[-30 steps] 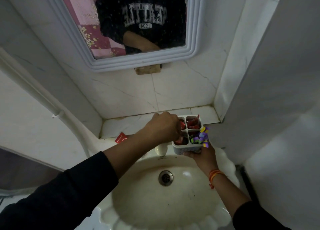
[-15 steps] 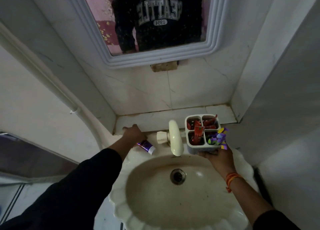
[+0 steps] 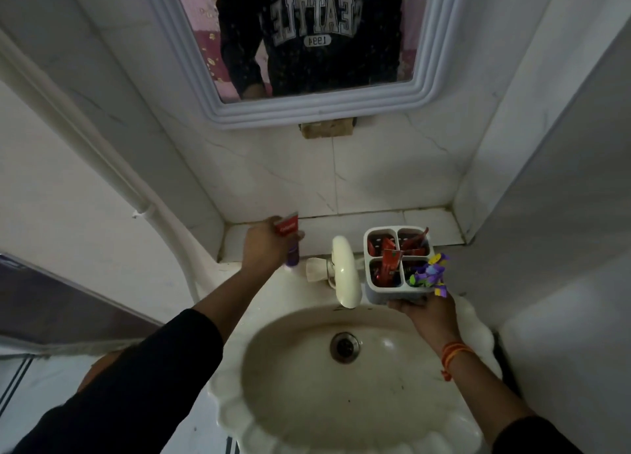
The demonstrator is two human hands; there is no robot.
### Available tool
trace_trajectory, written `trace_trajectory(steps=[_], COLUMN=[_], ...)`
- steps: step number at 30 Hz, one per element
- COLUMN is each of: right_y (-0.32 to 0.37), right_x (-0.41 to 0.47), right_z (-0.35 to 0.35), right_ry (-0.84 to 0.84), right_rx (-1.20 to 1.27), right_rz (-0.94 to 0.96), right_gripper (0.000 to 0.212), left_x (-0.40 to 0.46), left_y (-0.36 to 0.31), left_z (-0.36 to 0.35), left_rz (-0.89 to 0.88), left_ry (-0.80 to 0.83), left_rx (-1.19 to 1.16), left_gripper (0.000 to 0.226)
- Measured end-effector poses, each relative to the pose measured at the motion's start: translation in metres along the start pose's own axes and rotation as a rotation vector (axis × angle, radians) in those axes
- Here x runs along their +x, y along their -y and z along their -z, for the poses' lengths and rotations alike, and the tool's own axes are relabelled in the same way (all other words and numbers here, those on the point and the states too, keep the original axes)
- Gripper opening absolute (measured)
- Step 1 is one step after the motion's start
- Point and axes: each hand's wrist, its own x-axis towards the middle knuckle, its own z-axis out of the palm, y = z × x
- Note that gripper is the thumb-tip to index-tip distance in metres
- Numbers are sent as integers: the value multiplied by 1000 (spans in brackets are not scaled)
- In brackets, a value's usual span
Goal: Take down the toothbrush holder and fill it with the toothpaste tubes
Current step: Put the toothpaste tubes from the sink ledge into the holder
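Left hand, centre-left of frame, is up over the back ledge behind the basin. Fingers closed around two tubes held together: a red toothpaste tube sticking up past the knuckles, and a purple tube pointing down, its white cap end just above the sink rim.

Right hand, right of centre, cups the toothbrush holder from underneath, fingers curled against its base and near wall. Holder is white, upright, four compartments, held over the right back part of the basin, just right of the tap and not touching it. Red tubes stand in three compartments; the lower-right one holds a purple-and-yellow bunch, too small to identify. An orange thread band sits on the right wrist.

Drain lower centre. Mirror at upper centre reflects a dark sweatshirt.
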Motion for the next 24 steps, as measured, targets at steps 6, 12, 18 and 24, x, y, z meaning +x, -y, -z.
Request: trace_trajectory(steps=[6,12,18,24], right_y=[-3,6,2,0], right_x=[2,-5,-4,-3], right_z=[-2,-3,-1,-1], right_ry=[14,-59,-48,-42], right_rx=[4,-20,-70,-40], right_rz=[-32,103,155,133], right_gripper=[63,79,82,84], left_x=[-59,-95,-92,-98], left_y=[-89,-146,-150,-155], left_z=[51,55,1,-21], left_rz=[-455,-633,-585,-585], left_ry=[-93,128,307,258], left_rx=[-177,-56,319,604], left_gripper=[43,36,28,29])
